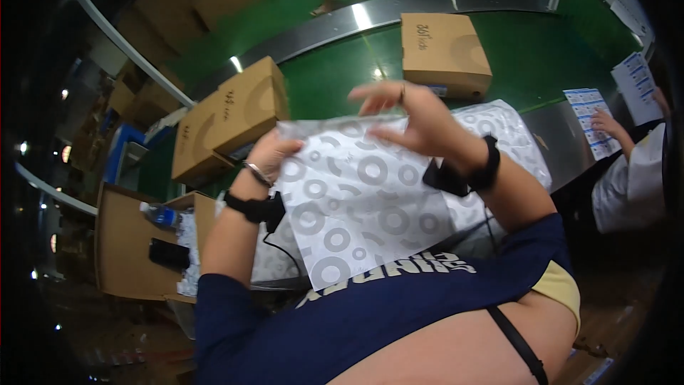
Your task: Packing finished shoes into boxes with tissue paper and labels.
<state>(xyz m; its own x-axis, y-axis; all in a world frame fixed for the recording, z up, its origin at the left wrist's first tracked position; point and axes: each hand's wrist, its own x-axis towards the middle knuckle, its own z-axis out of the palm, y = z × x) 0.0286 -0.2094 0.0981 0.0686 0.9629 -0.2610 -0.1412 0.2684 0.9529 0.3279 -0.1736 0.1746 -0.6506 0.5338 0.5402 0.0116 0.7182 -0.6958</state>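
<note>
My left hand (pixel 269 155) pinches the upper left corner of a white sheet of wrapping paper (pixel 370 203) printed with grey rings and arcs. The sheet spreads across in front of my chest, its lower edge hanging near my shirt. Above its upper right part, my right hand (pixel 410 120) is raised with fingers apart and slightly blurred, holding nothing. Under and beyond the sheet lies a stack of similar patterned paper (pixel 509 128), its surface glossy like plastic film. Black bands with small dark devices sit on both my wrists.
Brown cardboard boxes (pixel 443 53) stand on a green conveyor belt (pixel 335 75) with a metal rim. At left, an open carton (pixel 117 242) holds a water bottle (pixel 160 215) and a black phone (pixel 169 252). A co-worker's hand (pixel 605 122) at right touches a printed label sheet (pixel 588 103). Someone walks beyond the belt.
</note>
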